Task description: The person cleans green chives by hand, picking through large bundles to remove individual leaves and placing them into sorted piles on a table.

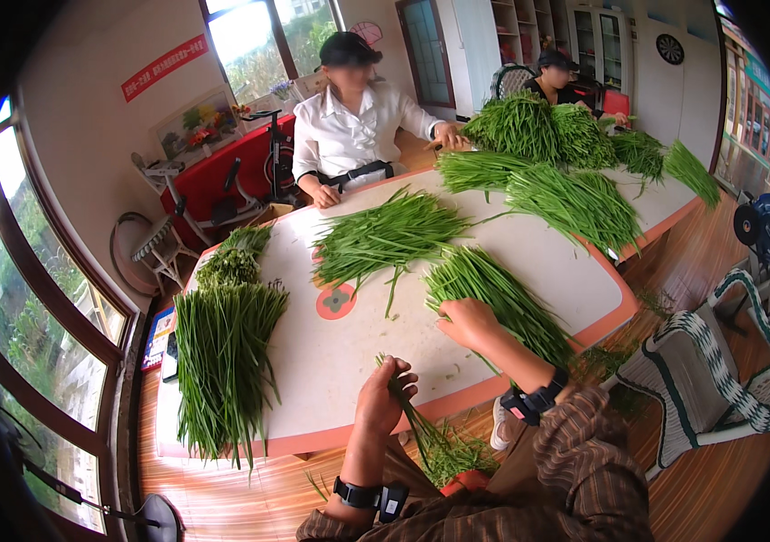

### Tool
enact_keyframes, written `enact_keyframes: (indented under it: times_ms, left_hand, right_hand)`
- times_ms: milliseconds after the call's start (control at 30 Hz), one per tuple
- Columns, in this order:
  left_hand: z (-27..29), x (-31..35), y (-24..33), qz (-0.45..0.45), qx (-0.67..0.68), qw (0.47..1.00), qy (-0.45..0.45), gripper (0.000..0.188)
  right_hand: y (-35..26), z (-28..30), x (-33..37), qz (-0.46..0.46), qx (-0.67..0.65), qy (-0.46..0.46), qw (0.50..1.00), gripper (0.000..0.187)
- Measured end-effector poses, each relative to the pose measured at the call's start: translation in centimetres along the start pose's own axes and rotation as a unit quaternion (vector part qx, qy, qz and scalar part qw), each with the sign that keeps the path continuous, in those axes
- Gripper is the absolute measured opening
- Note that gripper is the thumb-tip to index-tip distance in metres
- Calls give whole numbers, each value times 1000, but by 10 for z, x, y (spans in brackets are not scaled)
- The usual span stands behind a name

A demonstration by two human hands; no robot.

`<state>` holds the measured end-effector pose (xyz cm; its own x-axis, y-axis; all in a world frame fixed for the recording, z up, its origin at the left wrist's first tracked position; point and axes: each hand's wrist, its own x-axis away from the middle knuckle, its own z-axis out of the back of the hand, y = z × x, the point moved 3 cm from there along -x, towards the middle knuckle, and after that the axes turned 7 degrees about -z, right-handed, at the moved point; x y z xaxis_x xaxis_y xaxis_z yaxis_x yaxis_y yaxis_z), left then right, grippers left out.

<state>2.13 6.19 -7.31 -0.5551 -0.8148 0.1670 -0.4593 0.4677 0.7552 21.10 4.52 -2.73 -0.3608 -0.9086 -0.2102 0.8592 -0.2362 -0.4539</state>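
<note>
My left hand (379, 402) is closed around a few garlic chives (414, 421), whose leaves hang down past the table's near edge. Over the table, my right hand (469, 323) bends its fingers in a pinch at the near side of a loose pile of chives (507, 294); the fingertips are partly hidden. This pile slants toward the table's right corner. Beyond it spreads another heap of chives (385, 230). At the left end lies a thick, straightened bundle (224, 361), with shorter greens (229, 262) behind it.
A person in a white shirt (349, 135) sits across the table (312, 397); another person (558, 86) sits farther back right, behind a tall stack of chives (516, 126). A woven chair (683, 388) stands at right. Below my hands, trimmings (457, 456) lie in a red container (466, 481).
</note>
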Motion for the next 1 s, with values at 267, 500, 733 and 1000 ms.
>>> enact_keyframes:
  times_ms: [267, 500, 733, 1000]
  left_hand:
    - [-1, 4, 1, 29, 51, 996, -70, 22]
    - [6, 5, 5, 23, 40, 996, -76, 21]
    - [8, 3, 2, 19, 56, 994, -89, 22]
    - [2, 3, 1, 22, 43, 995, -86, 22]
  right_hand:
    - [4, -36, -47, -102, 151, -76, 980, 18]
    - [9, -31, -59, -92, 161, -79, 980, 17]
    - [32, 21, -50, -32, -383, 93, 918, 23]
    - [42, 72, -37, -85, -601, 49, 793, 16]
